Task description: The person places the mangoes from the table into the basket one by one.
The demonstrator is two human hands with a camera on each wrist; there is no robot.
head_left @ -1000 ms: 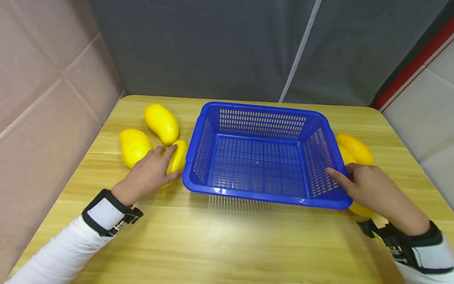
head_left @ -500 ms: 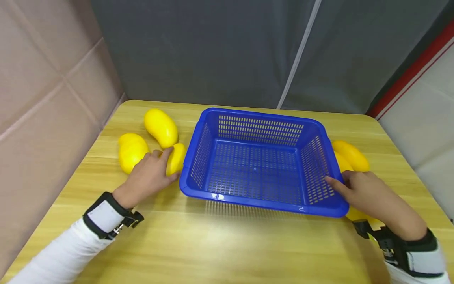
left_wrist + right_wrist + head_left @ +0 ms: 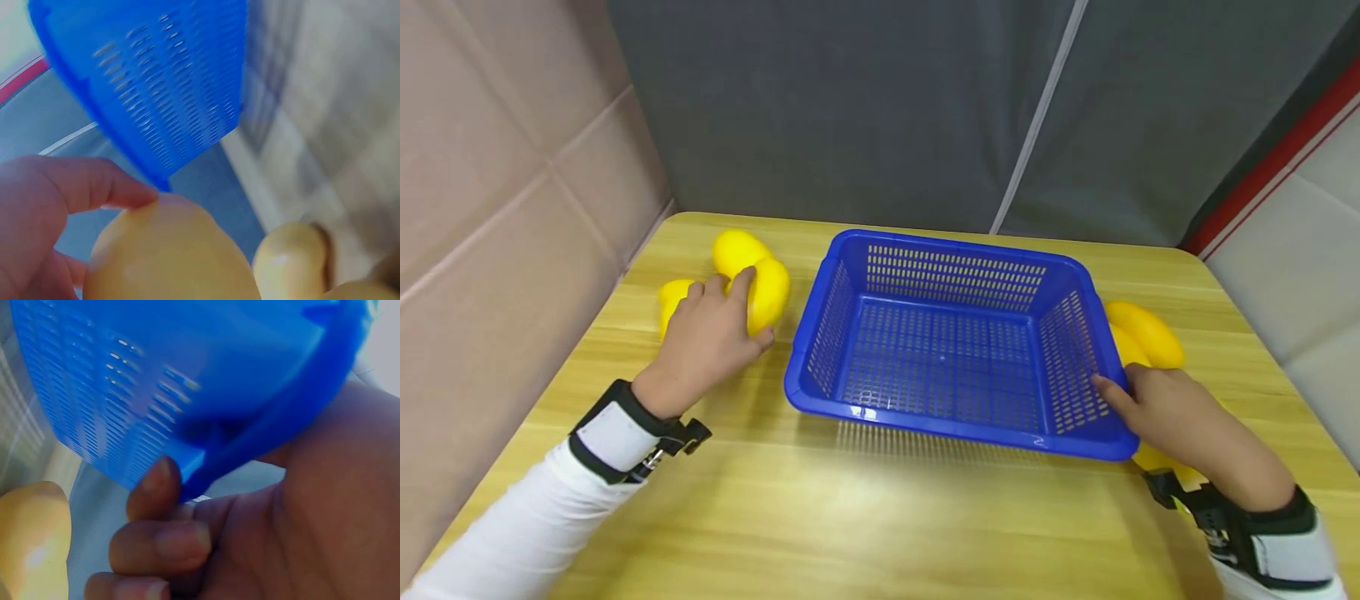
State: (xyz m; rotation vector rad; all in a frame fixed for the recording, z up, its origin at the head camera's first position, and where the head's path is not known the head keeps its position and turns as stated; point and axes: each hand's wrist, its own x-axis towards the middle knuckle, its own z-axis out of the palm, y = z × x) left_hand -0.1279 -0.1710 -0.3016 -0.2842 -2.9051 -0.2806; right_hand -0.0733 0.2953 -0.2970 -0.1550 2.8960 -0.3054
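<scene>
My left hand (image 3: pixel 707 337) grips a yellow mango (image 3: pixel 769 293), thumb on its near side and fingers over its top. It looks raised off the table in the left wrist view, where the held mango (image 3: pixel 172 256) fills the lower middle. Behind it lies a second mango (image 3: pixel 737 248), and a third mango (image 3: pixel 673 302) is partly covered by the hand. With thumb inside and fingers curled under the rim, my right hand (image 3: pixel 1180 417) holds the right side of a blue plastic basket (image 3: pixel 925 423). Nothing lies inside the basket.
Right of the basket lie several mangoes (image 3: pixel 1146 333), partly hidden by the basket and right hand. All stand on a wooden table (image 3: pixel 887 517). A grey curtain (image 3: pixel 850 117) hangs behind, a padded wall (image 3: pixel 512 167) rises at left and a white panel (image 3: pixel 1322 208) at right.
The left hand has lifted its mango from beside the basket's left rim and moved it up and slightly left, in front of the far mango. The right hand keeps hold of the rim.
</scene>
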